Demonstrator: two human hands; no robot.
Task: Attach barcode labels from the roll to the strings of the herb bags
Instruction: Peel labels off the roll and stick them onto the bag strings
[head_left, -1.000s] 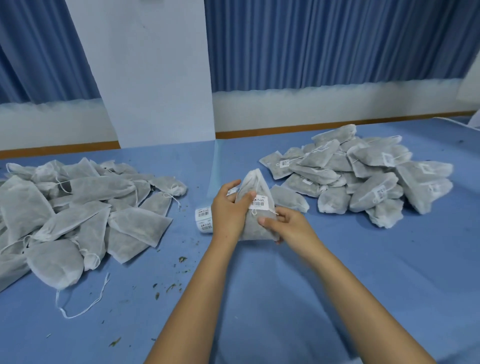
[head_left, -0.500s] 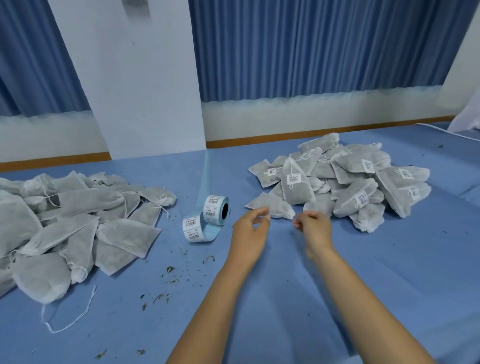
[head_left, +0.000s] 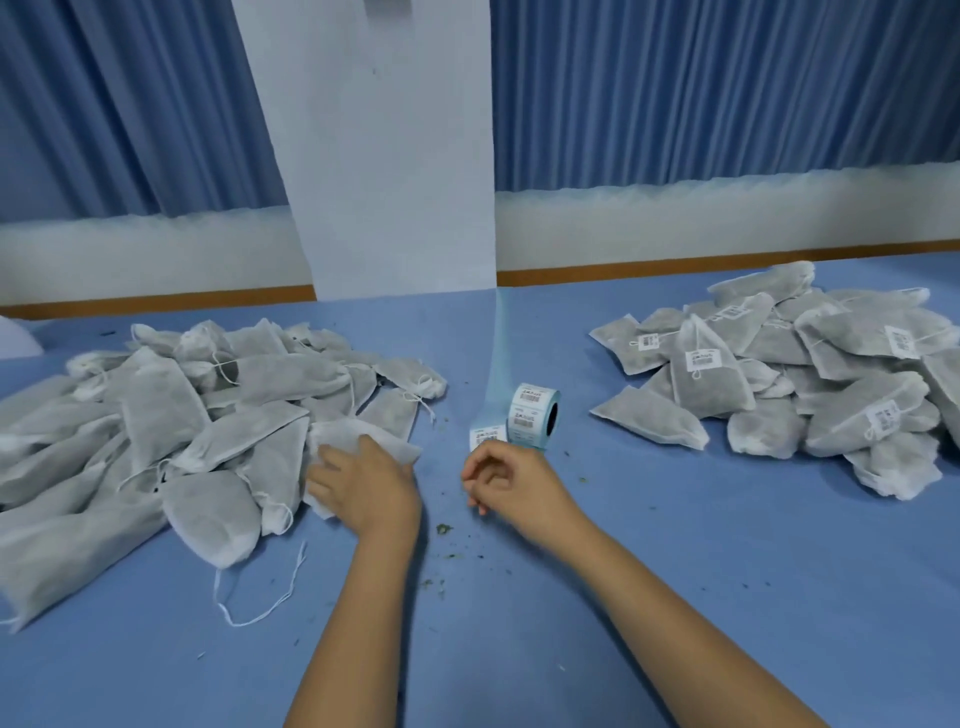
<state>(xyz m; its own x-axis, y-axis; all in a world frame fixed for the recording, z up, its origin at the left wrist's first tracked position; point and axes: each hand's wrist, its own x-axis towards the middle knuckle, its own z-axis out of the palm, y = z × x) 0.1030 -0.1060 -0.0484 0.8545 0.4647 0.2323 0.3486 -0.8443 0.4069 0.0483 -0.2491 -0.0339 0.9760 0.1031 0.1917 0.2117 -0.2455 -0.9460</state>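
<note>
A pile of unlabelled grey herb bags (head_left: 182, 415) lies on the left of the blue table. My left hand (head_left: 363, 483) rests on one herb bag (head_left: 363, 441) at that pile's right edge, fingers closing over it. The label roll (head_left: 535, 415) stands in the middle, with a loose strip end (head_left: 485, 436) bearing a barcode label. My right hand (head_left: 511, 483) hovers just in front of the roll, fingers loosely curled and holding nothing. Labelled bags (head_left: 779, 374) are heaped on the right.
Herb crumbs (head_left: 447, 530) are scattered between my hands. A loose white string (head_left: 260, 597) trails from the left pile toward me. A pale backing strip (head_left: 498, 338) runs from the roll toward the white pillar (head_left: 389, 156). Blue curtains hang behind.
The labelled bag left my hands and now lies on the right pile. My left hand has moved left onto a bag of the unlabelled pile, and my right hand has come near the roll.
</note>
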